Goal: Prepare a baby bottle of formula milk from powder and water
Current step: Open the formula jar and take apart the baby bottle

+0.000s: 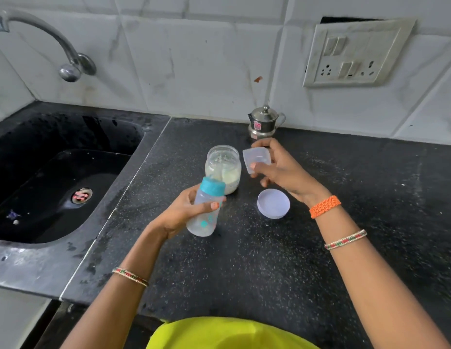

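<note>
My left hand (186, 212) grips a clear baby bottle (205, 217) with a teal collar (213, 186), held tilted above the black counter (269, 260). Its body looks cloudy white inside. My right hand (279, 170) holds the bottle's clear dome cap (256, 159) just right of an open glass jar (223, 167) holding pale formula powder. The jar's round white lid (273, 204) lies flat on the counter below my right hand.
A small lidded steel pot (264, 122) stands at the back against the tiled wall. A dark sink (55, 172) with a curved tap (55, 41) fills the left side. A switch and socket plate (355, 54) is on the wall at right.
</note>
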`<control>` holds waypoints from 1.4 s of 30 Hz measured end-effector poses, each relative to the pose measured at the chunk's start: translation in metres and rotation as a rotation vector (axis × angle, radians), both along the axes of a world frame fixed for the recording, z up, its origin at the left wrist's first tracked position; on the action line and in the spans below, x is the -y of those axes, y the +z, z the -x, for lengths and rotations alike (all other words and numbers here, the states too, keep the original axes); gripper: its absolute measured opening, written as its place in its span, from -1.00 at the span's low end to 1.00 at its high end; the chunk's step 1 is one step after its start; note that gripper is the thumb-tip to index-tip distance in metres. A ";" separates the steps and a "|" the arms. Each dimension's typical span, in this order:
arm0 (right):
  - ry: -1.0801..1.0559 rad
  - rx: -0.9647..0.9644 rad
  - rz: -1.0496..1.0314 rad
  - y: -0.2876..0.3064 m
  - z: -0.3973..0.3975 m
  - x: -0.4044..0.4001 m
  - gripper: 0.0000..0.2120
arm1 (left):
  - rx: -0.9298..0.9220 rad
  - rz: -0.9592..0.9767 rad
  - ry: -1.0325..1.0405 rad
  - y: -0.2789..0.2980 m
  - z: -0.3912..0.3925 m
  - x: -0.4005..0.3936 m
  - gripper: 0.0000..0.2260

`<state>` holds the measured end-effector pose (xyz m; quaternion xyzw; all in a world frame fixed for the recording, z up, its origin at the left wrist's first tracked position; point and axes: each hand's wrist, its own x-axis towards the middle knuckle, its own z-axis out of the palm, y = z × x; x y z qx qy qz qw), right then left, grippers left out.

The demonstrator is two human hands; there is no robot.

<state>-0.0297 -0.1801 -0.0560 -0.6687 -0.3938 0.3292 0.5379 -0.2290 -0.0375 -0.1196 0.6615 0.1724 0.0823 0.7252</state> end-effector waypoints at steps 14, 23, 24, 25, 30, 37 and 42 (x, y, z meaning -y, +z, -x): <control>-0.073 1.080 0.387 -0.094 0.061 0.004 -0.46 | 0.005 -0.207 0.335 -0.020 0.006 0.019 -0.60; -0.306 0.789 0.162 -0.044 0.089 -0.015 -0.46 | -0.036 -0.491 0.427 -0.028 0.004 0.041 -0.66; -0.332 0.826 0.208 -0.042 0.089 -0.019 -0.44 | -0.060 -0.570 0.454 -0.026 0.003 0.046 -0.69; -0.361 0.838 0.232 -0.039 0.088 -0.022 -0.43 | -0.092 -0.654 0.499 -0.023 0.001 0.050 -0.69; -0.351 0.570 0.308 -0.025 0.082 -0.032 -0.38 | -0.168 -1.088 0.763 -0.006 -0.006 0.053 -0.61; -0.343 0.362 -0.045 -0.015 0.089 -0.033 -0.59 | -0.051 -0.992 0.640 0.017 0.000 0.049 -0.60; -0.209 0.514 -0.236 -0.001 0.092 -0.032 -0.58 | 0.063 -0.654 0.441 0.029 0.001 0.037 -0.74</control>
